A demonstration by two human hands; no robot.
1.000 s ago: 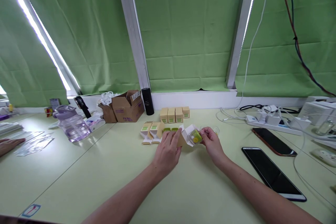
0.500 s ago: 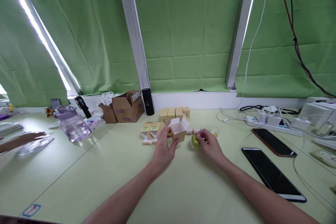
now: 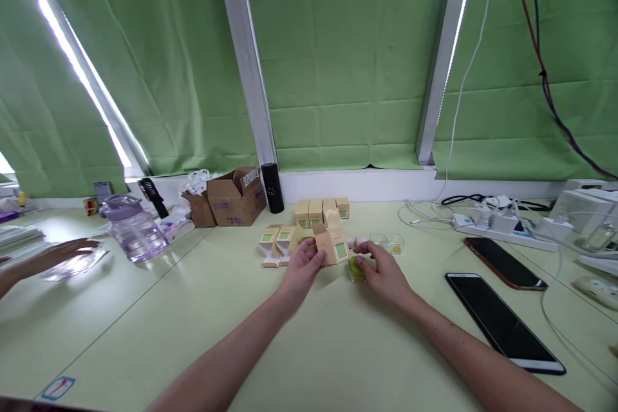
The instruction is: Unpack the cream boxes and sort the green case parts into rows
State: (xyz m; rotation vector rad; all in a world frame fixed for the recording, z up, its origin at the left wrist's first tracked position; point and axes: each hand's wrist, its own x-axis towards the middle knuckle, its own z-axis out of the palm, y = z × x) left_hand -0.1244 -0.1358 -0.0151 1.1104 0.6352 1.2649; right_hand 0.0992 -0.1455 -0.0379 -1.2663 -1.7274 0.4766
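Note:
My left hand (image 3: 303,268) is closed on a small kraft cardboard box (image 3: 330,246), tilted, with its flaps up and a green-windowed side facing me. Close by on the right, my right hand (image 3: 381,265) grips a small clear jar (image 3: 356,270) with green in it, just above or on the table; the fingers hide part of it. Two open kraft boxes (image 3: 279,243) lie to the left of the held one. Behind stands a row of several closed kraft boxes (image 3: 315,211). Clear round containers (image 3: 394,243) sit beyond my right hand.
On the right lie two phones (image 3: 499,318) and a white power strip (image 3: 505,236) with cables. Toward the left are a purple water jug (image 3: 132,226), a brown carton (image 3: 236,198) and a black cylinder (image 3: 273,188). Another person's hand (image 3: 58,254) rests over clear plastic at far left.
The box in my left hand has turned, its open top swinging away and its green-windowed side now toward me. My right hand and the jar moved slightly left and nearer me.

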